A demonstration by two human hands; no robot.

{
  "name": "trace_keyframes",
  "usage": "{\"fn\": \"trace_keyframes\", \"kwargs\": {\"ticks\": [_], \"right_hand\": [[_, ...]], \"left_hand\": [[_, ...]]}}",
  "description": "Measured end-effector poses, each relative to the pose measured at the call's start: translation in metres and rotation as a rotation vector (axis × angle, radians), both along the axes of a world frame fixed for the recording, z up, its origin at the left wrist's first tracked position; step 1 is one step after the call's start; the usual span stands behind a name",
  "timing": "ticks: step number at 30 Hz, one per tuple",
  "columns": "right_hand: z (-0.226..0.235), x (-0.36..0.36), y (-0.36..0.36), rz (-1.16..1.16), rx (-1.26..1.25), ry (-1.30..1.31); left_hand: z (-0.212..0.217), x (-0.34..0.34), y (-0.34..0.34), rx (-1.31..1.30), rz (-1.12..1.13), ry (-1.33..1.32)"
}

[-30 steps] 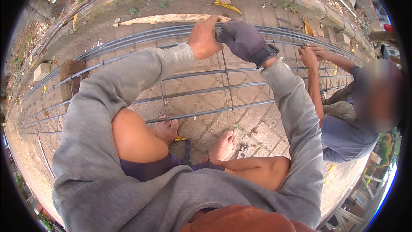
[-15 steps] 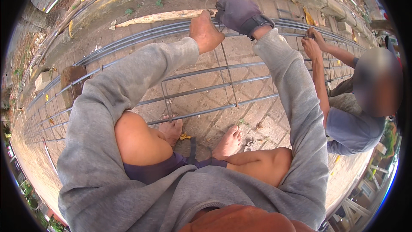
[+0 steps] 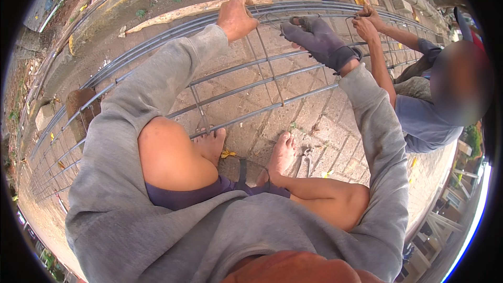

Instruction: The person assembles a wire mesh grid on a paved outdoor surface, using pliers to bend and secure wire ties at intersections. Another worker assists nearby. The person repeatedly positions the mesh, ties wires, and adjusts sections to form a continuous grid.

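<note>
A long rebar cage of grey steel bars and thin stirrups lies across in front of me. My left hand, bare, is closed round the top of a stirrup at the cage's far bars. My right hand, in a dark glove, is just right of it over the bars, fingers stretched out and thumb apart. I see nothing held in it. A thin curved wire shows between the two hands, too fine to follow. Pincers lie on the paving beside my right foot.
At the right a co-worker has both hands on the same cage. A brown block stands by the cage at the left. A stone kerb runs along the far side, with a long dry leaf-like strip before it. My bare feet are close to the near bar.
My right hand has left the left hand's side, moving right and nearer, and its fingers have opened. My left hand stays at the stirrup. The view has shifted slightly, showing the pincers more fully.
</note>
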State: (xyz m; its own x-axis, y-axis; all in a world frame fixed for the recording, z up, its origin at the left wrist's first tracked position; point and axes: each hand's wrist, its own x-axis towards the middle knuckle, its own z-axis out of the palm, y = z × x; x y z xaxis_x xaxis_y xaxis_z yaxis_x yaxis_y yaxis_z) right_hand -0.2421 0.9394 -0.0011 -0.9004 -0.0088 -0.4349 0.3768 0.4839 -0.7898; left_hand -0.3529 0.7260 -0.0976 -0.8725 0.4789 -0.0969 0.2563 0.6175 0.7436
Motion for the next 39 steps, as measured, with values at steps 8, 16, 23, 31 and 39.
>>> {"fn": "trace_keyframes", "kwargs": {"ticks": [8, 16, 23, 31, 39], "right_hand": [[0.037, 0.259, 0.058, -0.223, 0.343, -0.256], [-0.073, 0.47, 0.014, 0.073, 0.735, -0.548], [-0.145, 0.506, 0.009, 0.125, 0.674, -0.711], [-0.169, 0.494, 0.047, 0.173, 0.701, -0.696], [-0.161, 0.498, 0.073, 0.196, 0.664, -0.716]], "left_hand": [[0.031, 0.065, -0.033, 0.032, -0.178, -0.06], [0.064, 0.123, -0.041, -0.133, -0.173, -0.774], [0.059, 0.154, -0.031, -0.351, -0.203, -0.992], [-0.007, 0.173, 0.01, 0.059, -0.092, -1.087], [-0.033, 0.17, 0.014, 0.477, 0.145, -1.333]]}}
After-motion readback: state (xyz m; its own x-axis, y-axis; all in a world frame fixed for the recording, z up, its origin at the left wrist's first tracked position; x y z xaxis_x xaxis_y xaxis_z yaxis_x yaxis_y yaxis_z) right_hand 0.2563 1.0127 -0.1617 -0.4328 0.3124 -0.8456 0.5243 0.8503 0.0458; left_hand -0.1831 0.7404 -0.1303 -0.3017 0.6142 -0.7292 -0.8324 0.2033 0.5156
